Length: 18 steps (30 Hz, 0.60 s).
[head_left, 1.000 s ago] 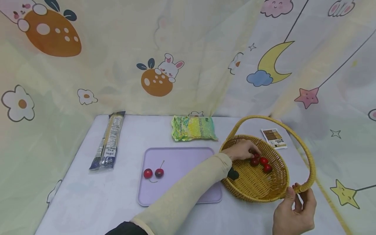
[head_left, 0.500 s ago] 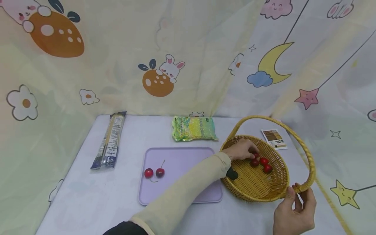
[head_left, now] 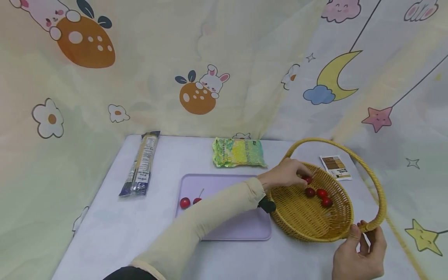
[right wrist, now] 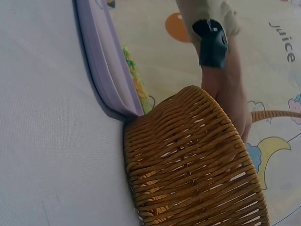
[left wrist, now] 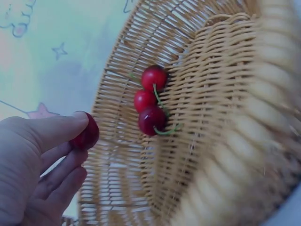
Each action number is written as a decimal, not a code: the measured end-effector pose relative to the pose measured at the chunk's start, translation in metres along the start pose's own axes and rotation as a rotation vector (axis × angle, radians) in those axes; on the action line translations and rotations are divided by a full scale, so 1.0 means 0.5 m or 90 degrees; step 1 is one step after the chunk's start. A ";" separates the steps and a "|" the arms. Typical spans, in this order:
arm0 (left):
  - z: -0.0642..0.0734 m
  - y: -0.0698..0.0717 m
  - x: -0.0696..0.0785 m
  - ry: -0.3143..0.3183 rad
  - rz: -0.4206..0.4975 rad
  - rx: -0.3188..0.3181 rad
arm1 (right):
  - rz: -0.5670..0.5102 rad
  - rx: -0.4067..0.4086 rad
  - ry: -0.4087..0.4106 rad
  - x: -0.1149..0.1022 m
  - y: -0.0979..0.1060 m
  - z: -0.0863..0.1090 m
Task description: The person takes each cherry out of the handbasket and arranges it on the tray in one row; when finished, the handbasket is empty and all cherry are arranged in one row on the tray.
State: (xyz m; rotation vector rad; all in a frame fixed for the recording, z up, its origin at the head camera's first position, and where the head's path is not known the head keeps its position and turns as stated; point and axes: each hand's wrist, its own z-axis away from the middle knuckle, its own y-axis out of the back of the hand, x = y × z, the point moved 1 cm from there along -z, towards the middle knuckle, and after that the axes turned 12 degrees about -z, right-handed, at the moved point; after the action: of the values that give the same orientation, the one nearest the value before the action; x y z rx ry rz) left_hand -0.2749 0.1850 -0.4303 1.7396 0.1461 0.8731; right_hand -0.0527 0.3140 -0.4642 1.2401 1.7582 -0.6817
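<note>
Head: left hand (head_left: pixel 286 173) pinches a cherry (head_left: pixel 307 179) above the wicker basket (head_left: pixel 308 221), right hand (head_left: pixel 360 254) grips its handle (head_left: pixel 381 198) near the base. Left wrist: three more cherries (left wrist: pixel 145 100) lie together inside basket. Right wrist: basket sits beside lilac tray (right wrist: pixel 96 61).

Sleeve (head_left: pixel 199 217) is covering part of the tray (head_left: pixel 245 229) and one cherry (head_left: pixel 197 200) on it, left of the left hand (head_left: pixel 285 173). Head view is cropping the right hand (head_left: pixel 360 252) at the wrist. Right wrist view: basket (right wrist: pixel 188 155) is partly hiding the left hand.

Basket (head_left: pixel 304 221) woven golden-tan; cherries (head_left: pixel 321 193) bright-to-dark red; tray (head_left: pixel 241 227) plain lilac.
</note>
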 end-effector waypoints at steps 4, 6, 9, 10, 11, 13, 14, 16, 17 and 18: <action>0.050 0.033 -0.011 -0.014 -0.010 0.012 | -0.003 0.001 -0.001 -0.004 -0.003 0.000; 0.081 0.049 -0.023 -0.013 0.003 0.022 | -0.003 0.002 -0.005 -0.006 -0.006 0.002; 0.131 0.071 -0.044 -0.012 0.038 0.040 | 0.004 -0.003 -0.022 -0.010 -0.007 0.004; 0.147 0.077 -0.051 -0.009 0.047 0.046 | 0.012 -0.005 -0.035 -0.011 -0.007 0.005; 0.164 0.083 -0.059 -0.007 0.053 0.053 | 0.022 -0.008 -0.048 -0.013 -0.006 0.006; 0.199 0.094 -0.073 0.006 0.072 0.063 | 0.044 -0.013 -0.078 -0.015 -0.004 0.006; 0.217 0.098 -0.081 0.015 0.076 0.070 | 0.055 -0.015 -0.095 -0.016 -0.003 0.007; 0.252 0.105 -0.097 0.033 0.083 0.079 | 0.075 -0.018 -0.125 -0.019 -0.002 0.007; 0.270 0.107 -0.106 0.046 0.083 0.083 | 0.077 -0.018 -0.135 -0.019 -0.001 0.007; 0.288 0.110 -0.114 0.059 0.081 0.086 | 0.076 -0.017 -0.146 -0.020 -0.001 0.007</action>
State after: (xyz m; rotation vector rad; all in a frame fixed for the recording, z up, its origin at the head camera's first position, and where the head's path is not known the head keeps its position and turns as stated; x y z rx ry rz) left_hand -0.2448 0.0237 -0.4237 1.8506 0.1600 1.0581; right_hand -0.0505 0.3065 -0.4571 1.1885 1.4890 -0.7002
